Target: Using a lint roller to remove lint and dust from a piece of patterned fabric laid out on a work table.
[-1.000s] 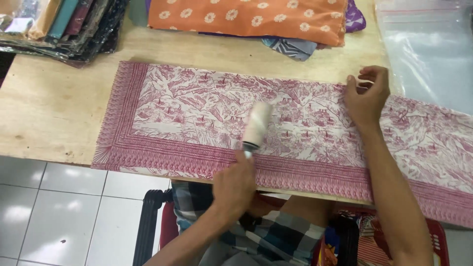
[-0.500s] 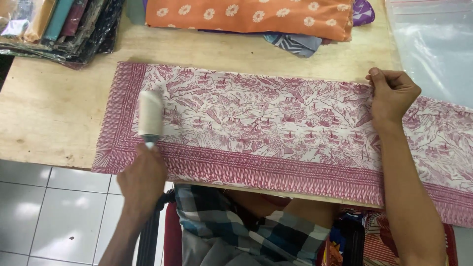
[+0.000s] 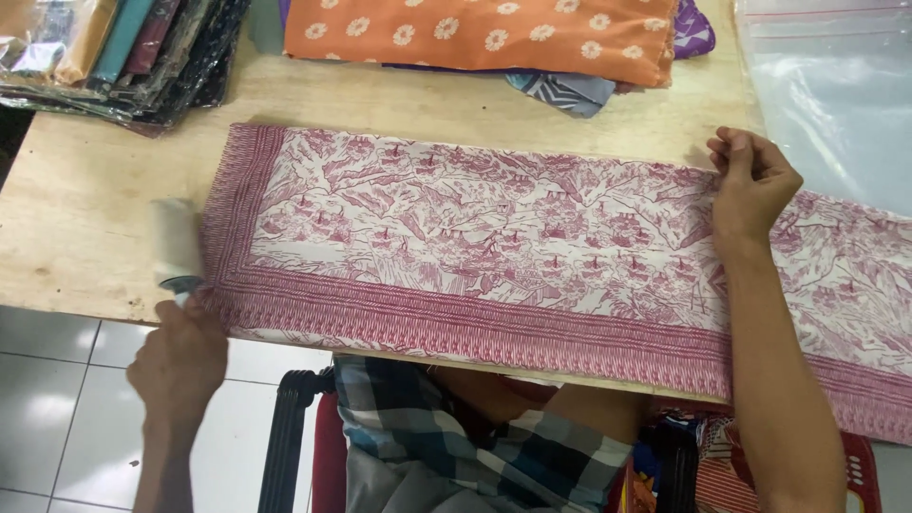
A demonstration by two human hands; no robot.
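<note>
The red-and-white patterned cloth (image 3: 494,256) lies spread flat along the wooden surface (image 3: 85,218), its striped border running along the near edge and its right end reaching out of view. The left hand (image 3: 179,356) sits low at the near left corner, off the edge of the surface, forearm rising from below, knuckles up. Its grip is closed around the handle of a white lint roller (image 3: 177,249), whose drum stands on the bare wood just beside the cloth's left fringe; motion blur softens the drum. The right hand (image 3: 752,180) reaches across the cloth from the near side, forearm laid over the border, wrist straight. Its fingers are curled tight, pinching the far edge of the cloth and holding it against the surface. Beyond the cloth lies a folded orange fabric with white flowers (image 3: 484,33), a stack of bagged fabrics (image 3: 123,52) at the far left, and clear plastic bags (image 3: 836,95) at the far right.
</note>
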